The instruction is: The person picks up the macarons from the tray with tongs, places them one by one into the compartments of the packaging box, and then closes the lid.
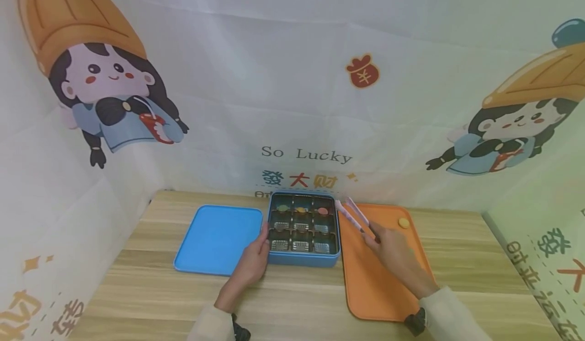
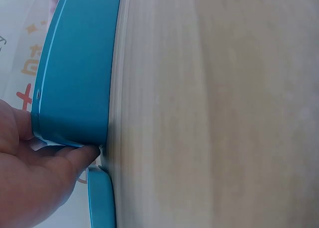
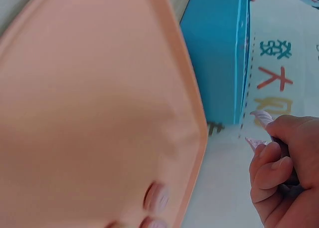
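Note:
A blue rectangular tin (image 1: 303, 260) stands on the table, its dark insert divided into compartments. In its back row lie a greenish round piece (image 1: 283, 208), a yellow one (image 1: 300, 210) and a pink one (image 1: 323, 211). My left hand (image 1: 251, 260) grips the tin's left side, thumb at the rim and fingers against the wall in the left wrist view. My right hand (image 1: 395, 254) holds tongs (image 1: 351, 217) with pale pink-purple arms, tips apart and nothing between them. They hover above the orange tray's left edge, near the tin's right side.
Left of the tin lies a flat blue lid (image 1: 221, 239). To the right is an orange tray (image 1: 365, 295) with a yellow round piece (image 1: 403, 223) near its back right corner. The right wrist view shows more round pieces (image 3: 156, 197) there. A printed cloth (image 1: 297, 77) hangs behind the table.

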{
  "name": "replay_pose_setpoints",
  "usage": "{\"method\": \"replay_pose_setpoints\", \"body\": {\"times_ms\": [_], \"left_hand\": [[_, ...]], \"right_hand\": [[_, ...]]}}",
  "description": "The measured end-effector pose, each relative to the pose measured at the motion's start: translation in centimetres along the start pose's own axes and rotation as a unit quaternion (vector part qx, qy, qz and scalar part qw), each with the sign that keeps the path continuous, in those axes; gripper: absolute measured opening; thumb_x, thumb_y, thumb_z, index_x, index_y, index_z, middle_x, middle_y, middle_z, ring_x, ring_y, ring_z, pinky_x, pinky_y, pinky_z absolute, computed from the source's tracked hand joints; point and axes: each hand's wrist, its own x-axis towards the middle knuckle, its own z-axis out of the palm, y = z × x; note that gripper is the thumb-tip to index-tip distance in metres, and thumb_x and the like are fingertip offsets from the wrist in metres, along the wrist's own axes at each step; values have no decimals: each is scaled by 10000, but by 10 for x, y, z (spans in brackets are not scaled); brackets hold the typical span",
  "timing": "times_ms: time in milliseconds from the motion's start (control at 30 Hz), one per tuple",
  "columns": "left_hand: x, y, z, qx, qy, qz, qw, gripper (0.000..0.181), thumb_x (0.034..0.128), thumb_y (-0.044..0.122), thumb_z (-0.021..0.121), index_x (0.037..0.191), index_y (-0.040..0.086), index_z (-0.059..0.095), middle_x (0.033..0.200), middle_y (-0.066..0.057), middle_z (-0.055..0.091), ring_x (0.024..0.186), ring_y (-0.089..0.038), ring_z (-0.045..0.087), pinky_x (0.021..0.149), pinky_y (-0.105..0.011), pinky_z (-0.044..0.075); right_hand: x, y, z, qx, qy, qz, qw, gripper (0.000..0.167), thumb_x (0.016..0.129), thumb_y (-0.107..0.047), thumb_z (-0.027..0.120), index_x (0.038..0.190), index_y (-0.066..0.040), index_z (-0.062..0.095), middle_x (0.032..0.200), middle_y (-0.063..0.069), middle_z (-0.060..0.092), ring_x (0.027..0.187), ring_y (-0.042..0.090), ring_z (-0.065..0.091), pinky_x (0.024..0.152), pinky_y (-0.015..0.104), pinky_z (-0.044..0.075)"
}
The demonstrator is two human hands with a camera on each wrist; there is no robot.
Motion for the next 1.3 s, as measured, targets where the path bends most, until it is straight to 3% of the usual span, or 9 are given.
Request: {"method": "replay_pose_setpoints", "body": {"times_ms": [133,200,333,567,900,1100,1300], "left_hand": [[0,-1,1,-16,1,-64,10000,526,1063,87,332,1553,-40,191,1591,-235,235,1446,-414,277,1177,-539,274],[1,-1,1,-15,-4,-108,9999,528,1065,92,330,1559,-24,186,1595,-221,233,1449,-405,275,1180,-534,272],[1,0,2,21,-5,-91,10000,523,1064,87,329,1558,-25,197,1587,-231,246,1445,-414,281,1176,-541,277],[0,1,2,123,41,-110,9999,520,1061,84,334,1553,-30,210,1574,-241,270,1430,-425,309,1170,-544,291],[0,2,2,85,-16,-63,9999,518,1059,65,319,1548,-53,194,1580,-253,247,1442,-429,277,1177,-550,269],[0,2,3,72,9,-74,9999,522,1059,75,331,1550,-43,200,1581,-243,253,1437,-425,292,1171,-548,286],[0,1,3,76,-12,-79,9999,520,1061,71,328,1552,-42,199,1579,-247,254,1435,-432,291,1167,-556,289]], "right_hand": [[-7,15,-8,2,-87,3,10000,251,914,-92,698,1155,-31,664,545,-65,423,398,23,296,387,180,257],[-12,21,-12,217,-191,323,9991,96,917,-87,693,944,-13,638,544,-59,443,422,30,330,395,177,273],[-23,33,-18,138,-457,685,9965,153,941,-112,671,849,-63,558,544,-53,437,421,62,365,378,177,277],[-34,51,-21,-191,-131,652,9976,248,942,-151,676,758,-64,535,519,-48,387,446,104,374,403,219,282],[-49,73,-32,-120,-480,1347,9897,250,974,-156,604,762,-53,522,537,-41,407,439,91,368,384,216,290],[-56,80,-36,-427,-470,1474,9870,235,964,-155,598,855,53,598,566,-2,439,474,138,401,410,264,324],[-59,84,-38,-401,-398,1580,9858,274,950,-134,603,708,-37,519,544,2,431,476,160,412,414,286,332]]}}
